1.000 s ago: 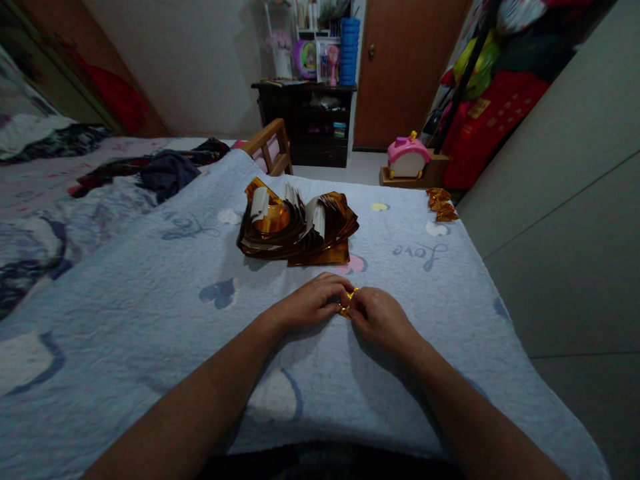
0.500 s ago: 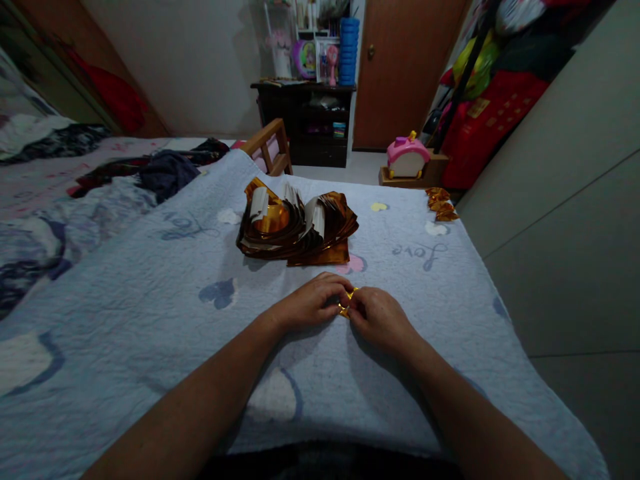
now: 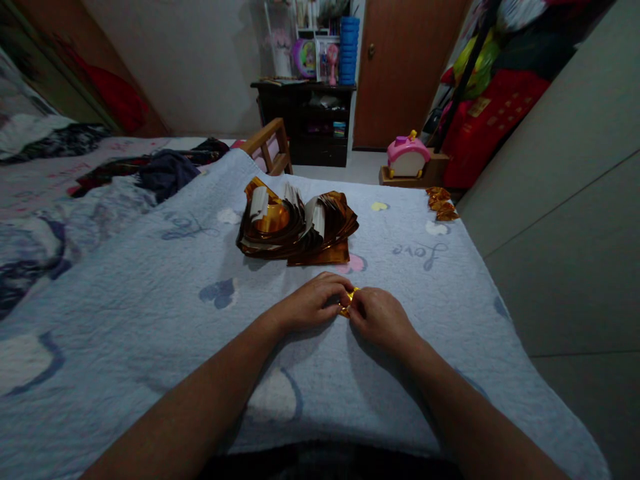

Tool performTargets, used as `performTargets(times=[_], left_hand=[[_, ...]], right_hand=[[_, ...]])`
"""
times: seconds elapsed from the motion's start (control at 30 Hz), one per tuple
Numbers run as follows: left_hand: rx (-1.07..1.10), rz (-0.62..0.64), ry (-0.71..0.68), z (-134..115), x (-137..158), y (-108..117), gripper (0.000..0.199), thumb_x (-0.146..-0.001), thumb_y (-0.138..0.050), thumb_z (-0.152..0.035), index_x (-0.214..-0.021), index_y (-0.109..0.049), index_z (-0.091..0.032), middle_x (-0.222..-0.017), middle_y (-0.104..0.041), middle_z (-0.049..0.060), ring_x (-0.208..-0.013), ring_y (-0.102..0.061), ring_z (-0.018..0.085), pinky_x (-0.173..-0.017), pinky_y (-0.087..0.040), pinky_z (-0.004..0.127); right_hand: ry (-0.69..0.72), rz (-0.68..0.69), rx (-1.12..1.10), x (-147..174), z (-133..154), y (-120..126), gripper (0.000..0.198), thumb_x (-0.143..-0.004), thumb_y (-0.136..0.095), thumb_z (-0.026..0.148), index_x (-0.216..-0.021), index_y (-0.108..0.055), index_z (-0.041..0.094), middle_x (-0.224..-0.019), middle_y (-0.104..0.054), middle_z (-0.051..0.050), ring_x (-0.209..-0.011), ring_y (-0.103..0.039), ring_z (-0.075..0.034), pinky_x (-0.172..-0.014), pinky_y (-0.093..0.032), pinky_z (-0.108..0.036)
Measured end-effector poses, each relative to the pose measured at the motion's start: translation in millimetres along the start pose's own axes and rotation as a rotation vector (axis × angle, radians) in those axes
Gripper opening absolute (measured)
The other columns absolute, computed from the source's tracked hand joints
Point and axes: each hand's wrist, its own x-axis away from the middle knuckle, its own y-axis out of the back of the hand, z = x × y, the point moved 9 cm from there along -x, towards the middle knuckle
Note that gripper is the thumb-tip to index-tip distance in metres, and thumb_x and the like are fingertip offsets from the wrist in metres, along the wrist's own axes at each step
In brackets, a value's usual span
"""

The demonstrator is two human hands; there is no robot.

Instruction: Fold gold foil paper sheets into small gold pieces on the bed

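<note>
A small piece of shiny gold foil paper [image 3: 349,304] lies between my hands just above the bedspread, mostly covered by my fingers. My left hand [image 3: 317,300] pinches its left side, thumb and fingers curled in. From the right, my right hand [image 3: 381,317] closes on the other side with bent fingers. Beyond them rests a curled stack of gold foil sheets [image 3: 300,227] with whitish backs, bent into two loops. A few folded gold foil pieces [image 3: 442,204] sit together at the far right corner of the bed.
The pale blue bedspread [image 3: 165,320] with hearts and lettering covers the bed. Dark clothes [image 3: 167,173] lie at the left. Past the bed's far edge are a wooden chair [image 3: 273,143], a dark cabinet [image 3: 305,123] and a pink toy [image 3: 407,157]. A pale panel [image 3: 565,220] rises along the right.
Both hands stay in the same place on the gold foil paper. Its visible glints differ slightly between the fingers; the stack and folded pieces have not moved.
</note>
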Motion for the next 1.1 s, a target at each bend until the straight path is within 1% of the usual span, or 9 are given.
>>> performTargets(times=[0.13, 0.33, 0.5, 0.63, 0.8, 1.1], left_hand=[[0.011, -0.001, -0.002, -1.8, 0.3, -0.6, 0.006, -0.090, -0.063, -0.016, -0.094, -0.065, -0.020, -0.119, -0.066, 0.006, -0.118, -0.055, 0.022, -0.107, -0.042, 0.041], [0.003, -0.012, -0.021, -0.6, 0.1, -1.5, 0.006, -0.090, -0.067, -0.019, -0.095, -0.065, -0.019, -0.119, -0.065, 0.007, -0.116, -0.055, 0.022, -0.105, -0.044, 0.041], [-0.004, -0.015, -0.032, -2.4, -0.3, -1.0, 0.005, -0.089, -0.066, -0.017, -0.093, -0.064, -0.019, -0.118, -0.065, 0.006, -0.115, -0.056, 0.022, -0.104, -0.044, 0.040], [-0.020, -0.021, 0.002, -3.7, -1.7, -1.7, 0.005, -0.090, -0.061, -0.015, -0.089, -0.063, -0.019, -0.114, -0.066, 0.006, -0.112, -0.057, 0.022, -0.103, -0.045, 0.040], [-0.064, -0.042, 0.005, -3.2, -2.7, -3.4, 0.005, -0.089, -0.063, -0.015, -0.087, -0.062, -0.020, -0.112, -0.066, 0.006, -0.111, -0.057, 0.023, -0.102, -0.044, 0.041], [-0.065, -0.023, 0.005, -0.2, -1.0, -5.7, 0.006, -0.089, -0.062, -0.014, -0.089, -0.061, -0.020, -0.118, -0.064, 0.007, -0.114, -0.055, 0.023, -0.103, -0.044, 0.040]], right_hand=[[-0.004, 0.013, -0.002, -0.5, 0.5, -0.2, 0.019, -0.090, -0.058, 0.023, -0.077, -0.071, 0.018, -0.080, -0.073, -0.006, -0.071, -0.062, -0.018, -0.064, -0.031, -0.030], [-0.003, 0.023, 0.002, -0.8, 0.4, -0.4, 0.021, -0.092, -0.056, 0.024, -0.079, -0.071, 0.018, -0.080, -0.073, -0.006, -0.072, -0.062, -0.018, -0.065, -0.033, -0.030], [0.002, 0.025, -0.016, -0.7, -1.7, -0.8, 0.019, -0.093, -0.057, 0.026, -0.081, -0.071, 0.018, -0.080, -0.072, -0.006, -0.072, -0.061, -0.018, -0.065, -0.034, -0.029], [0.014, 0.030, -0.024, -0.5, -0.9, -0.9, 0.019, -0.093, -0.058, 0.025, -0.081, -0.070, 0.018, -0.081, -0.073, -0.006, -0.073, -0.062, -0.018, -0.065, -0.034, -0.029], [0.019, 0.039, -0.013, 0.3, 0.2, -0.9, 0.020, -0.095, -0.055, 0.024, -0.084, -0.071, 0.018, -0.086, -0.074, -0.007, -0.078, -0.064, -0.019, -0.067, -0.036, -0.030], [0.035, 0.040, 0.012, 0.9, 3.1, 0.3, 0.020, -0.098, -0.053, 0.024, -0.090, -0.069, 0.018, -0.089, -0.075, -0.007, -0.083, -0.066, -0.020, -0.071, -0.037, -0.030]])
